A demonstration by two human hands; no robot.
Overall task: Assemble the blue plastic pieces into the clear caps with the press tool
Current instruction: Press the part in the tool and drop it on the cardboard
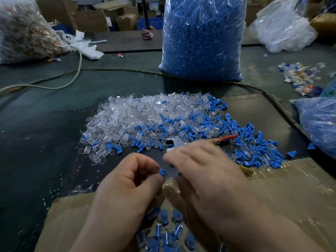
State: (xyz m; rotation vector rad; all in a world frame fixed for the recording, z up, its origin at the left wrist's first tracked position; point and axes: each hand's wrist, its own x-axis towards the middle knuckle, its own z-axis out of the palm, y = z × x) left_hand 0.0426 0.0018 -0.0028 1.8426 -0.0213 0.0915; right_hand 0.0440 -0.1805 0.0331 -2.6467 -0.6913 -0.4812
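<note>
**Q:** What output is there?
**A:** The box point(281, 188) nearest the person holds a small batch of finished units point(163, 231), each a blue insert seated in a clear cap. They form a thin layer, so the box looks far from full.

**Q:** What is the state of each grip?
**A:** Left hand point(127, 180): the grip is closed. Thumb and forefinger pinch one blue piece point(163, 172) above the far edge of the box. Right hand point(205, 171): it is just beside the left, with its fingers bent down toward that piece. Motion blur makes it impossible to tell what this grip holds, if anything.

**Q:** Where is the press tool?
**A:** The press tool point(174, 142) lies on the worktop point(45, 124) just beyond the hands, with its red handle point(225, 138) pointing right. Neither hand is on it. The current unit appears to be at the hand-fitting step, with pressing not yet done.

**Q:** How much work is left?
**A:** A large pile of loose caps point(134, 113) lies around and beyond the tool, mixed with loose blue stock point(254, 142) that is thickest on the right. Farther back, a tall bag point(201, 39) of blue stock stands full. The task looks to be at an early stage, with most of the stock not yet assembled.
</note>
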